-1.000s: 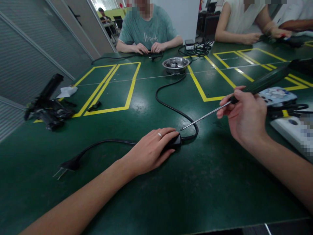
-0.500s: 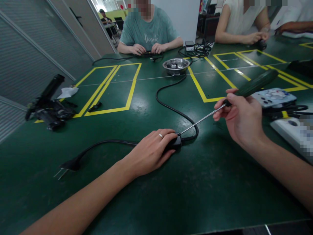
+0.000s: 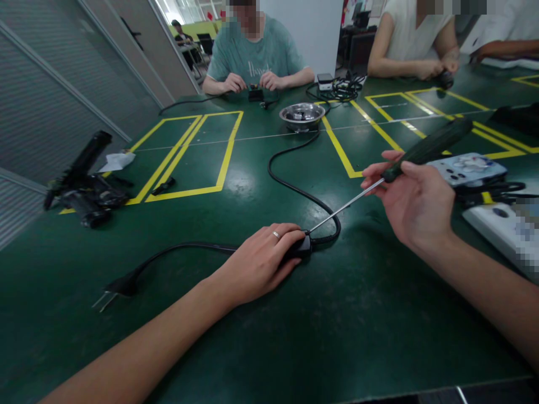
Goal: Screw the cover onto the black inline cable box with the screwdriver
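My left hand (image 3: 261, 261) lies over a small black box (image 3: 301, 247) set in a black power cord (image 3: 295, 188) and presses it onto the green table (image 3: 295, 336). The cord ends in a plug (image 3: 120, 286) at the left. My right hand (image 3: 415, 199) grips a long screwdriver (image 3: 379, 182) with a dark green handle. Its thin metal shaft slants down to the left, and its tip touches the top of the black box just beyond my left fingertips.
A metal bowl (image 3: 302, 114) sits mid-table on yellow tape lines. A black device (image 3: 84, 188) and white paper (image 3: 115, 161) lie at left. A phone (image 3: 467, 168) and a white unit (image 3: 503, 227) lie at right. Two other people (image 3: 256, 53) work at the far edge.
The screwdriver tip came down from above the table onto the black box, and my right hand moved slightly left and up. The left hand stayed on the box.
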`<state>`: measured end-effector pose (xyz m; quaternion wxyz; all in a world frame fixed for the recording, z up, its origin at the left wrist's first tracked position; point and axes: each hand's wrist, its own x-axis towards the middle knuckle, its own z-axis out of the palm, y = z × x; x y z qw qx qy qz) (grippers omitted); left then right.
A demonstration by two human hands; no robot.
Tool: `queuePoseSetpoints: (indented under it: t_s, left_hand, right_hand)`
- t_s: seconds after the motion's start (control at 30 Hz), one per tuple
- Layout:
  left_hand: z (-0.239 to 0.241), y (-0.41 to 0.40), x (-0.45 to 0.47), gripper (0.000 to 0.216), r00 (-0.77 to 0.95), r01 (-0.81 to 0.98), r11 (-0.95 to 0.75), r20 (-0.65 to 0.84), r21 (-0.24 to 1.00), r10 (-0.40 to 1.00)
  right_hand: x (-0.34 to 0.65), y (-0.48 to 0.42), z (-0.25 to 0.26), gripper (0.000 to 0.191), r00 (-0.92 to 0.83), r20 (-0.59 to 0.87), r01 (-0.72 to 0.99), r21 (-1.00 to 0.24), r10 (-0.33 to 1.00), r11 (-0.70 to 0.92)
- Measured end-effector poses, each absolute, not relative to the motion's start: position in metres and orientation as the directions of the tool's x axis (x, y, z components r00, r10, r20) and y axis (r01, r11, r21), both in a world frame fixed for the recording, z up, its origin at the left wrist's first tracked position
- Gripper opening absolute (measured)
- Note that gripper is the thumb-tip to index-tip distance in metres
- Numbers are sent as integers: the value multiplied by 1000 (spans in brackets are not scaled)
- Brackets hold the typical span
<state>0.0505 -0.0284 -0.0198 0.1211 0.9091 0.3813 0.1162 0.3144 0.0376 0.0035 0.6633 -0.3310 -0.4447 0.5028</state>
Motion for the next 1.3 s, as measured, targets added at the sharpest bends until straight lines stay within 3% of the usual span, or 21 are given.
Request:
queuePoseSetpoints:
  t_s: [0.23, 0.47, 0.67, 0.83, 0.93, 1.13, 1.3]
  left_hand:
    - [-20, -29, 50, 38, 684, 665, -682, 116, 304, 720]
    - [-19, -29, 50, 38, 683, 667, -680, 115, 305, 721]
    - [-20, -29, 50, 38, 683, 668, -680, 115, 302, 722]
    - [-19, -29, 50, 37, 684, 666, -683, 119, 301, 720]
    - [-19, -29, 50, 37, 684, 664, -684, 125, 302, 719]
    - [-21, -28, 51, 38, 685, 660, -688, 133, 303, 716]
    - [-20, -28, 50, 40, 686, 668, -687, 120, 287, 718]
  right_hand:
    - [315, 40, 2, 4, 170, 259, -326, -896, 951, 302]
    - [309, 41, 2, 17, 191, 260, -318, -896, 946, 311]
    - [313, 36, 3, 23, 82, 296, -396, -867, 952, 304]
    - [312, 39, 1, 11, 195, 315, -277, -891, 929, 360]
    - [309, 39, 1, 18, 237, 336, -219, -896, 912, 387]
    - [312, 38, 2, 17, 128, 309, -395, -856, 942, 334]
    - [311, 37, 3, 11, 202, 329, -260, -890, 922, 375]
